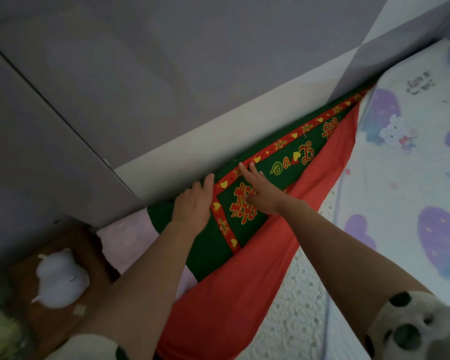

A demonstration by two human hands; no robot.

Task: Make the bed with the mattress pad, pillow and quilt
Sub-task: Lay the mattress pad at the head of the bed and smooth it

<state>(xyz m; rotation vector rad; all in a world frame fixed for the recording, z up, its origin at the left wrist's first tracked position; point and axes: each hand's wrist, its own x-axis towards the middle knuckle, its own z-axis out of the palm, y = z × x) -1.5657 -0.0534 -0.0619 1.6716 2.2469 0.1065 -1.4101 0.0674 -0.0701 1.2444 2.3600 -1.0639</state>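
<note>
A long pillow (283, 162) with a dark green cover, red heart-patterned trim and a red underside lies along the grey headboard (192, 100). My left hand (194, 203) rests flat on its green corner beside the headboard. My right hand (260, 189) presses with straight fingers on the red trim and the printed characters. A white quilted mattress pad (296, 320) lies under the pillow. On the right, a white sheet with purple hearts and a cartoon cat (400, 157) covers the bed.
A brown bedside table (63, 255) at lower left carries a white animal-shaped lamp (60, 279). A pink cloth (130, 237) shows at the bed's corner. The headboard meets a second padded panel (400, 40) at upper right.
</note>
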